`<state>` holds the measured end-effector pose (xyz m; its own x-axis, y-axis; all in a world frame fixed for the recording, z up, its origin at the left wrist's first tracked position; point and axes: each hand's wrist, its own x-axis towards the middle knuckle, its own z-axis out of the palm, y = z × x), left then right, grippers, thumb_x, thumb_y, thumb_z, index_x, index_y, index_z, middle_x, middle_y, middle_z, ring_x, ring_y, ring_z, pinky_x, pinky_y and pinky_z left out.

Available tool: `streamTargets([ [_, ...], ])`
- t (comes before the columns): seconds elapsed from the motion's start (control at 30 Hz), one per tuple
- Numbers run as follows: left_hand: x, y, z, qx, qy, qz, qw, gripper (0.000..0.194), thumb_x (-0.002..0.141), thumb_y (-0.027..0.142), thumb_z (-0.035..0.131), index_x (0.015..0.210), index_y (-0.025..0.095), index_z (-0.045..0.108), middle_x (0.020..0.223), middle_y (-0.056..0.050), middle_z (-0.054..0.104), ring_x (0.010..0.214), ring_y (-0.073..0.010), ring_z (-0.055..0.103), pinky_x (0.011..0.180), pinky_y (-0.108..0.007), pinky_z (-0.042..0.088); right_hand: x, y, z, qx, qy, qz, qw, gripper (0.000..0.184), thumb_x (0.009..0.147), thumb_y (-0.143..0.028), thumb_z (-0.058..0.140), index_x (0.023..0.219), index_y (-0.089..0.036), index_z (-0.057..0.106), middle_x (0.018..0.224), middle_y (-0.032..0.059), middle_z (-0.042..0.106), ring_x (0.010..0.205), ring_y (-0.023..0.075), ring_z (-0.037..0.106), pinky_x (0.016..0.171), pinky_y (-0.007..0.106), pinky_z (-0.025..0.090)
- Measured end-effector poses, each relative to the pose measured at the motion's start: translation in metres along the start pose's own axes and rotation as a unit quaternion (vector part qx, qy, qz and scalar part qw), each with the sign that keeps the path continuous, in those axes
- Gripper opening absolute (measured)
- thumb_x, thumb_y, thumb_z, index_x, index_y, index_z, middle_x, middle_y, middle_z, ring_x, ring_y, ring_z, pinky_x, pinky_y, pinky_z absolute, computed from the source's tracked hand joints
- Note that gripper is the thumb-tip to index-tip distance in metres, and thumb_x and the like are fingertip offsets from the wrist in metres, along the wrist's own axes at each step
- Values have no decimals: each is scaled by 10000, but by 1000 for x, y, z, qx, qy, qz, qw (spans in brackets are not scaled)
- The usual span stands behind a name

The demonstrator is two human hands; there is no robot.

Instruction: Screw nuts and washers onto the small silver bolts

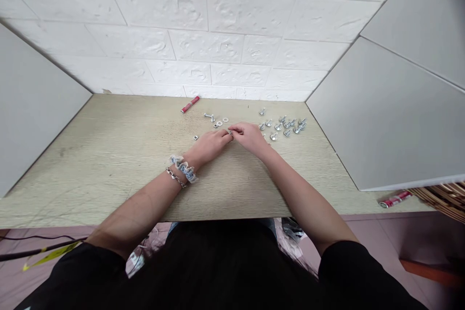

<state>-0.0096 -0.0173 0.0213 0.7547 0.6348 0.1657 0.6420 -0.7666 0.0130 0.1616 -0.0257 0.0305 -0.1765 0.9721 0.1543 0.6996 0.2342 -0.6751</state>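
Observation:
My left hand (211, 146) and my right hand (250, 136) meet fingertip to fingertip over the middle of the wooden desk (109, 164). Between the fingertips is a small silver metal part (230, 131), pinched by both hands; its exact shape is too small to tell. My left wrist wears a blue-white scrunchie and a chain bracelet. Just beyond my left hand lie a loose bolt (209, 116), two washers (219, 123) and a nut (195, 137). To the right of my right hand lies a cluster of several silver bolts (285, 126).
A red marker-like tube (190, 104) lies at the back by the white brick wall. Grey side panels (381, 121) close the desk in on both sides. Another red tube (395, 199) and a wicker basket (443, 196) sit at the right, outside the panel.

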Motion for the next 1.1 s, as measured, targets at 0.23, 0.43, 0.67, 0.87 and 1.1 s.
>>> streamTargets([
  [0.23, 0, 1, 2, -47, 17, -23, 998, 269, 951, 186, 392, 1093, 176, 620, 1067, -89, 648, 918, -204, 617, 788, -318, 476, 2, 2, -3, 114, -14, 34, 993, 264, 821, -177, 536, 995, -197, 734, 1030, 12, 737, 988, 155, 662, 933, 297, 488],
  [0.43, 1, -1, 10, -165, 88, -45, 981, 237, 955, 232, 417, 1007, 198, 646, 1062, -49, 663, 923, -156, 626, 807, -278, 495, 6, 9, -6, 275, -36, 88, 957, 245, 776, -214, 617, 990, -154, 720, 940, 28, 740, 858, 146, 675, 875, 312, 527],
  [0.67, 1, -2, 13, -162, 121, -19, 979, 260, 970, 284, 416, 1008, 191, 656, 1008, -58, 683, 893, -148, 640, 786, -267, 503, 5, 1, -10, 285, -21, 95, 954, 211, 743, -161, 642, 929, -155, 742, 924, 28, 747, 881, 153, 677, 898, 323, 516],
  [0.87, 1, -3, 17, -153, 166, 3, 974, 268, 969, 301, 423, 984, 187, 665, 955, -51, 696, 838, -148, 651, 731, -254, 503, 3, -3, -13, 274, -2, 91, 957, 159, 711, -171, 678, 849, -164, 755, 905, 25, 754, 917, 178, 683, 899, 320, 515],
  [1.1, 1, -3, 17, -142, 193, 18, 971, 279, 974, 300, 412, 989, 180, 663, 945, -53, 704, 818, -147, 657, 708, -248, 503, 4, 0, -8, 301, 14, 95, 949, 153, 688, -226, 697, 819, -175, 759, 860, 22, 752, 874, 184, 682, 867, 325, 521],
])
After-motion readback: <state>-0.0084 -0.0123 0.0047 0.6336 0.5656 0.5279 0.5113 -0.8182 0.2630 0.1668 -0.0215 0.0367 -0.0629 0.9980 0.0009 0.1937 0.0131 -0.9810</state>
